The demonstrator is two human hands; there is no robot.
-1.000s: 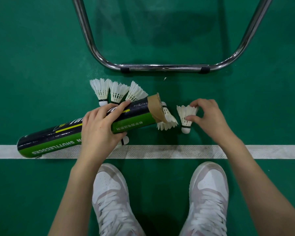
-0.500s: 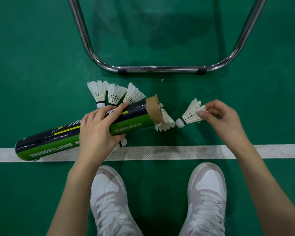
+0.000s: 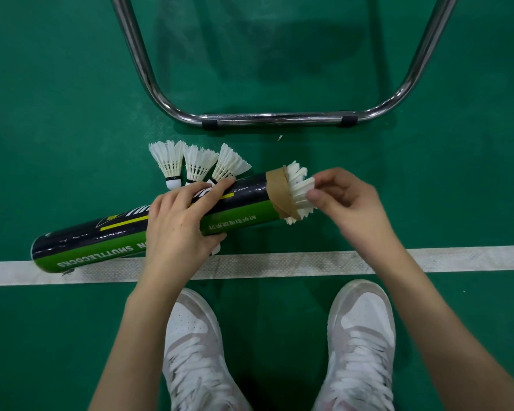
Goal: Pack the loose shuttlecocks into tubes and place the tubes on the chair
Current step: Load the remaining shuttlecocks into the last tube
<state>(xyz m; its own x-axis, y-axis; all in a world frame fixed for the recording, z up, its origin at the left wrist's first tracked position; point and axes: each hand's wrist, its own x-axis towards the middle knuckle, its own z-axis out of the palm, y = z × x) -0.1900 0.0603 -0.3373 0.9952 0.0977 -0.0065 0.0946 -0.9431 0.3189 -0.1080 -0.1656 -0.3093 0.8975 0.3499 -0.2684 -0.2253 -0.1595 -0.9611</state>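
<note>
You are gripping the tube (image 3: 149, 229) in your left hand (image 3: 180, 225), just off the floor's white line (image 3: 428, 258). Your right hand (image 3: 349, 206) is pinching a shuttlecock (image 3: 301, 192) at its mouth; keep pushing straight, cork first. 3 loose shuttlecocks (image 3: 198, 164) are waiting.

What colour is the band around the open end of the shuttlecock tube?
Brown, like cardboard; the band shows best in the head view.
</note>
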